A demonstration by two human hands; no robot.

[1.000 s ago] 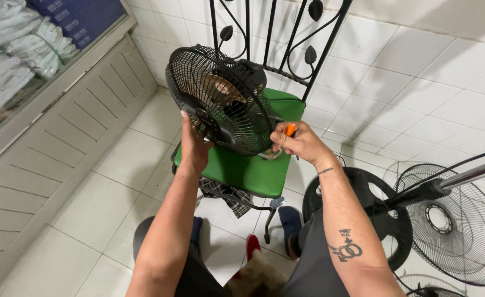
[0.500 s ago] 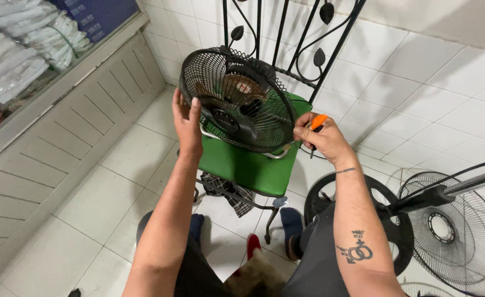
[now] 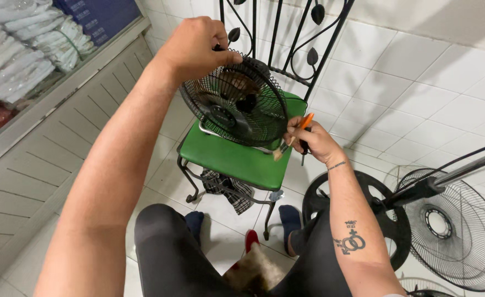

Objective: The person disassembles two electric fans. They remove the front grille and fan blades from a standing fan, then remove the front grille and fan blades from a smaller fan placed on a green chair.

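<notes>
A small black wire-caged fan [image 3: 237, 104] stands tilted at frame centre on a green padded chair seat [image 3: 237, 159], its face turned toward the lower left. The left hand [image 3: 195, 47] grips the cage's top rim, fingers curled. The right hand [image 3: 314, 143], at the cage's lower right edge, pinches an orange-handled brush [image 3: 294, 136], its long axis slanting down-left, bristles touching the grille.

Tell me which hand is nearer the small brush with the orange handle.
Right. The right hand holds the brush at the fan grille's lower right edge; the left hand has its grip on the grille's top, farther away.
</notes>
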